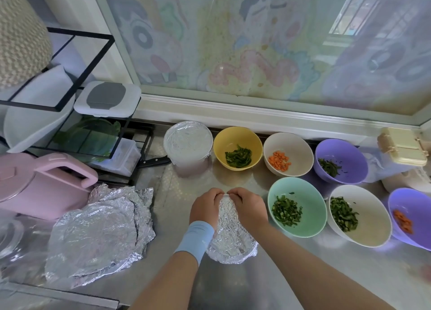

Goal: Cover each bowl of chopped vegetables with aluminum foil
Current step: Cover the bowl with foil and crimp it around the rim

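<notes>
Two hands, the left hand and right hand, pinch the foil at the far rim of the nearest bowl, which it almost hides. Spare foil sheets lie to the left. To the right, the mint bowl and near white bowl hold chopped greens, and the near purple bowl holds carrot. Behind stand a foil-covered bowl, a yellow bowl of green strips, a far white bowl of carrot and a far purple bowl of greens, all on a steel counter under a cartoon-filmed window.
</notes>
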Available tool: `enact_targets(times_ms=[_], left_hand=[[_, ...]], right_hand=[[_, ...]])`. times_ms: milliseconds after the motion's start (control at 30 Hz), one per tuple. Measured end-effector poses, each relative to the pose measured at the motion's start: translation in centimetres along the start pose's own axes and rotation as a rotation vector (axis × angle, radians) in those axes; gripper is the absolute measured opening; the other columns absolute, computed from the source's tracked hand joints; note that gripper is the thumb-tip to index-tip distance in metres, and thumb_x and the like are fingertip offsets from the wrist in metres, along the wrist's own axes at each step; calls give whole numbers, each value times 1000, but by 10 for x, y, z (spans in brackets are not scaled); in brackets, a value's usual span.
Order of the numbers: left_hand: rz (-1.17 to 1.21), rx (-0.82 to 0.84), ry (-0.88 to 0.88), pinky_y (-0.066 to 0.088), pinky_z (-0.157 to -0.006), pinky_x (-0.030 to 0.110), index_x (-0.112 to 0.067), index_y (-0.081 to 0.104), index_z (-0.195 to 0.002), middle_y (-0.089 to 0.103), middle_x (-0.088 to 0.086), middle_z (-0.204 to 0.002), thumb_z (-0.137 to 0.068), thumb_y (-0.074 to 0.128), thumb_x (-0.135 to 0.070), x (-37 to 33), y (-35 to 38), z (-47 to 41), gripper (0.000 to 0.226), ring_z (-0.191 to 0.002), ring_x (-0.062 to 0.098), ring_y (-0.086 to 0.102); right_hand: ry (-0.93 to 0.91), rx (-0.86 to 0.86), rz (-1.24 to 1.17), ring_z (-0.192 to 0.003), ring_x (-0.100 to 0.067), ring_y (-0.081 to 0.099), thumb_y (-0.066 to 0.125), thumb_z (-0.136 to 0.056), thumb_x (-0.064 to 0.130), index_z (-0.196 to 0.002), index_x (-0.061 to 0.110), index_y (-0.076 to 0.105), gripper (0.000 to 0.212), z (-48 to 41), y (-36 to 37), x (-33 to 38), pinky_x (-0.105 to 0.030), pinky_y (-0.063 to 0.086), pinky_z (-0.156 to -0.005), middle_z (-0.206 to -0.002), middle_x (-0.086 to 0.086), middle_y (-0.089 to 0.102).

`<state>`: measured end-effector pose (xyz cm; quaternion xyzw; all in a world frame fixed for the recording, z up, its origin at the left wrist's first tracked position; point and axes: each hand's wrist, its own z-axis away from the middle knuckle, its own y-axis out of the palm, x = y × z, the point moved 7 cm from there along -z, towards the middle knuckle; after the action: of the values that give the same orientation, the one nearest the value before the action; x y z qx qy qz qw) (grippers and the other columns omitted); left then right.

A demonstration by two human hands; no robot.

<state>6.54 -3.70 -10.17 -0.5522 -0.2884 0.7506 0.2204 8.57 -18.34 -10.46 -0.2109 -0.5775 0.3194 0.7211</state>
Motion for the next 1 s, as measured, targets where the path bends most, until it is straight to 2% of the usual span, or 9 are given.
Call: enact_targets(times_ms=[133,200,267,367,567,800,900,1000], left_hand=[[-50,-71,-81,52,-73,34,-24,61,-105,69,-3,-93,-102,41,-25,12,-7,9,20,-82,19,63],[-67,-68,-107,54,-72,36,-23,56,-98,68,-1,-89,-100,43,-22,14,-10,8,14,-79,20,62],[-43,-46,-71,54,-77,37,-22,59,-99,68,-2,-93,-98,45,-19,11,-11,4,14,-85,19,63],[34,35,7,52,-86,30,-26,66,-109,70,-9,-103,-99,49,-21,3,-5,1,21,-95,12,63],[95,32,-21,45,-75,18,-23,72,-102,72,-7,-94,-98,53,-24,8,-2,-5,20,-85,11,64],[69,-67,-63,50,-77,29,-22,68,-105,72,-4,-95,-102,45,-23,11,-4,9,24,-87,18,64],[14,-69,-133,52,-73,34,-21,63,-98,69,-2,-88,-100,42,-21,18,-8,12,21,-81,22,62],[9,-41,-116,54,-76,34,-21,62,-94,68,-5,-88,-96,45,-17,17,-12,7,18,-82,17,62]], right_hand=[[0,9,-6,-97,-12,62,52,-99,26,-118,26,65,23,5,-2,-1,-24,47,-83,-107,9,70],[33,-19,-24,-92,-12,62,51,-99,26,-112,26,65,19,7,-3,-6,-25,47,-79,-101,9,70],[43,-25,-34,-86,-12,63,53,-98,28,-107,28,67,17,8,-2,-9,-26,48,-76,-93,12,70],[66,-25,-49,-85,-8,62,56,-97,30,-104,30,71,17,6,-3,-10,-24,48,-75,-90,14,70],[93,-55,-65,-82,-9,64,60,-94,31,-101,30,74,16,6,-4,-11,-29,53,-77,-88,13,73],[24,59,-62,-89,-3,64,59,-95,30,-104,32,73,17,0,0,-7,-25,51,-86,-94,17,72],[21,16,-31,-97,-8,63,57,-97,31,-113,28,71,22,2,-7,-8,-24,48,-88,-105,13,72],[66,-2,-56,-93,-10,64,57,-97,30,-109,26,72,20,7,-7,-13,-24,48,-84,-101,11,73]])
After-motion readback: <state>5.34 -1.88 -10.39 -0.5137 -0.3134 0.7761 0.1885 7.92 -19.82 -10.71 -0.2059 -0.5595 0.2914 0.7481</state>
